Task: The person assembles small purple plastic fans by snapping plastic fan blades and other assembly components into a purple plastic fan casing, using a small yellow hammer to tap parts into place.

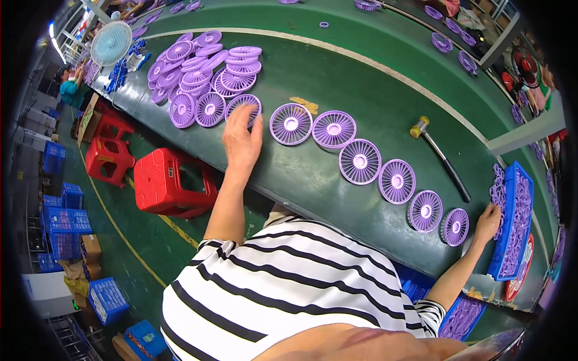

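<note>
Left hand (242, 139), fingers spread, rests flat on a purple fan grille (243, 108) at upper centre, half covering its round spoked face. Right hand (486, 224) lies loosely open, gripping nothing, against the blue tray (522, 198) at right.

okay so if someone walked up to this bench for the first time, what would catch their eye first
Most likely the row of round purple fan grilles laid out across the dark green belt, with a heap of the same grilles at its far left. The left hand rests on a grille by that heap, while the right hand touches a blue crate of purple rings; a mallet lies behind the row.
</note>
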Tool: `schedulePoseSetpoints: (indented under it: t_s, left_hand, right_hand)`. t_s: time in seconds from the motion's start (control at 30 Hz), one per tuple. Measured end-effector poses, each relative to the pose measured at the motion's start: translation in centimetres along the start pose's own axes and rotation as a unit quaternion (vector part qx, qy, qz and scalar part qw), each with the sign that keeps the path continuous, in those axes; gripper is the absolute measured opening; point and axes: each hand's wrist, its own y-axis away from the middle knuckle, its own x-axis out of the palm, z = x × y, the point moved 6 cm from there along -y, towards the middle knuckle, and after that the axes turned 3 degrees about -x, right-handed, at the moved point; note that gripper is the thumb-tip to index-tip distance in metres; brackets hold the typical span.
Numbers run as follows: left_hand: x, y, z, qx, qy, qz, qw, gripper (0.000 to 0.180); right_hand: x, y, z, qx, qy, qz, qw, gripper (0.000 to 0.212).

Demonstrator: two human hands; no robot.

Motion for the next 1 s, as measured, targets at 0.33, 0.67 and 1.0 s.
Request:
schedulePoseSetpoints:
  t_s: [0.33, 0.67, 1.0]
  left_hand:
    - [1.3, -1.8, 3.8, 0.024, -0.165, 0.077, 0.983, 0.050]
    - [-1.0, -3.1, 3.9, -0.081, -0.123, 0.026, 0.989, 0.027]
    - [4.0, 2.6, -10.3, -0.135, 0.475, 0.145, 0.857, 0.025]
  right_hand:
    - [0.4, -1.0, -1.3, 0.034, 0.085, -0.025, 0.996, 0.027]
    - [-1.3, -0.2, 1.8, -0.027, 0.050, 0.044, 0.997, 0.019]
    - [-13.2, 7.0, 29.3, -0.268, -0.458, -0.084, 0.843, 0.020]
